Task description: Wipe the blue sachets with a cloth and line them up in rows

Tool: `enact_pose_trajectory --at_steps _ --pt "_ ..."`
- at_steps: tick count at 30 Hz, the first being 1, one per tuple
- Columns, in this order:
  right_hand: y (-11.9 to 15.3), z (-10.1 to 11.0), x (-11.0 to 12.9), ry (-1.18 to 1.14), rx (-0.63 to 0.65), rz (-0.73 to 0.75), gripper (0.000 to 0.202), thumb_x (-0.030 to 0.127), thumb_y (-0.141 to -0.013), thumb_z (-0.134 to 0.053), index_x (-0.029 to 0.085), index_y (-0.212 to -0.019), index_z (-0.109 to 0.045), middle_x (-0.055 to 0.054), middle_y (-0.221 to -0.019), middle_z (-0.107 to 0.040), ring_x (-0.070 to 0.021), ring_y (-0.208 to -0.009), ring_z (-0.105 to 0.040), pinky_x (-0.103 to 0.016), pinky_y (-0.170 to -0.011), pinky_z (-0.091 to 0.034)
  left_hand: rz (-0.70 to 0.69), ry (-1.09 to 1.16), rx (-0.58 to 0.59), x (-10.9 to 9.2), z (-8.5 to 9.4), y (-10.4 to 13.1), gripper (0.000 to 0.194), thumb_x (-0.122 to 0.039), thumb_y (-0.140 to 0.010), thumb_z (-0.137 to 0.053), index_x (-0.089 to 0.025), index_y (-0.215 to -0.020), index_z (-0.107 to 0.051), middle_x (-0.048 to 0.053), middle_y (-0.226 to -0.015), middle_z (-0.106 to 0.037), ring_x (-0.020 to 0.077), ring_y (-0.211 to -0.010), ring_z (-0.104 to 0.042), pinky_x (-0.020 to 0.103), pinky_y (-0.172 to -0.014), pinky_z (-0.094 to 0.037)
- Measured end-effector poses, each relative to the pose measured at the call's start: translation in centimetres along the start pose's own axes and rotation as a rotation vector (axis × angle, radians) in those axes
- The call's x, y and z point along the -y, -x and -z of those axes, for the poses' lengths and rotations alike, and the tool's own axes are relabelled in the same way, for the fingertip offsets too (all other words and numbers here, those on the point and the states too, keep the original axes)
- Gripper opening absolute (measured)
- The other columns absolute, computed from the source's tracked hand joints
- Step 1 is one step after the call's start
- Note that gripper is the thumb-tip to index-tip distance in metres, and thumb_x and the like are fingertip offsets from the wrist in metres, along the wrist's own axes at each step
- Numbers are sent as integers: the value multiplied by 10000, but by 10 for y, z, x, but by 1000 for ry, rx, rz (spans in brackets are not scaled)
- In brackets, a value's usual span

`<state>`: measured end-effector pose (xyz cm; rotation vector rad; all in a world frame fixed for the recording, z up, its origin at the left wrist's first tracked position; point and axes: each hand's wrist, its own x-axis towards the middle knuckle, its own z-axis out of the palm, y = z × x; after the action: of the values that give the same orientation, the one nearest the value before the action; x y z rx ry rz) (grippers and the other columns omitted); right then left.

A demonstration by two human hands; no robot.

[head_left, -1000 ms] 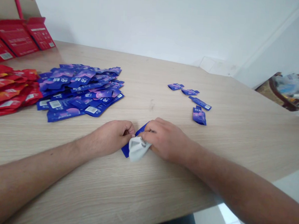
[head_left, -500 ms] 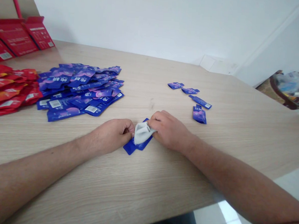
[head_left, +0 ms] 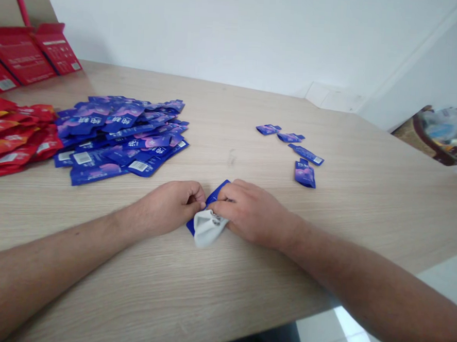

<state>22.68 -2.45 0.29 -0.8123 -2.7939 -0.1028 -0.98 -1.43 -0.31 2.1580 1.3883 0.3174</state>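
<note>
A blue sachet (head_left: 216,192) lies on the table in front of me, mostly covered by a white cloth and my fingers. My left hand (head_left: 175,205) is closed, with thumb and finger pinching the sachet's left edge. Bunched in the closed fingers of my right hand (head_left: 255,212) is the white cloth (head_left: 208,230), which has dark marks near the grip. It hangs over the lower part of the sachet.
On the left are a pile of blue sachets (head_left: 125,139), a pile of red sachets (head_left: 17,135) and a red cardboard box (head_left: 22,58). Several blue sachets (head_left: 304,173) lie scattered to the right. A bin of rubbish (head_left: 432,134) stands past the table (head_left: 147,285).
My right hand has moved the cloth down and towards me across the sachet, uncovering its upper part. My left hand stays in place at the edge.
</note>
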Motion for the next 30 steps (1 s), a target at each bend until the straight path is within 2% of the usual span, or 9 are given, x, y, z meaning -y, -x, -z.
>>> enact_pose_trajectory --at_steps 5,9,14,19,23,28,30 --pt "-1 -3 -4 23 -64 -133 139 184 -941 -573 161 -1018 -687 -95 -1023 -614 -225 -961 -524 -357 -895 -443 16 -3 1 -2 1 1 141 -251 -816 -530 -235 -819 -670 -43 -690 -678 131 -623 -588 243 -568 -390" --pt "-1 -5 -2 -10 -33 2 197 196 -972 -534 191 -1087 -694 -91 -1052 -624 -226 -981 -519 -367 -896 -437 5 -2 -7 -2 1 1 139 -272 -822 -539 -234 -818 -674 -39 -705 -687 137 -647 -597 246 -578 -396" --pt "-2 -4 -5 -6 -60 -133 152 189 -944 -566 164 -1027 -691 -101 -1021 -615 -228 -969 -522 -365 -890 -443 19 6 -7 2 -1 0 142 -268 -827 -541 -233 -840 -678 -38 -701 -690 131 -628 -599 244 -565 -385" --pt "-2 -3 -3 -15 -12 9 205 199 -976 -527 195 -1099 -690 -90 -1056 -622 -225 -992 -523 -365 -910 -437 -4 0 -14 1 0 1 138 -259 -817 -541 -228 -821 -675 -35 -706 -691 134 -642 -597 243 -579 -393" --pt "-1 -3 -5 3 -56 -139 147 191 -947 -566 163 -1023 -688 -100 -1027 -616 -226 -969 -526 -361 -897 -441 20 -1 -9 -1 1 1 130 -244 -810 -541 -224 -828 -669 -36 -692 -679 129 -619 -580 242 -570 -381" --pt "-1 -4 -4 -16 -25 15 208 216 -982 -530 200 -1108 -695 -88 -1048 -627 -224 -980 -527 -365 -899 -436 5 0 -10 -1 0 0 128 -259 -809 -545 -226 -815 -669 -35 -700 -678 134 -637 -584 243 -578 -387" --pt "-2 -5 -5 -14 -46 -35 196 201 -966 -547 184 -1096 -692 -91 -1041 -626 -224 -973 -528 -362 -897 -439 14 -1 -9 -1 0 0 125 -253 -804 -547 -229 -818 -669 -37 -695 -678 134 -630 -583 244 -571 -384"
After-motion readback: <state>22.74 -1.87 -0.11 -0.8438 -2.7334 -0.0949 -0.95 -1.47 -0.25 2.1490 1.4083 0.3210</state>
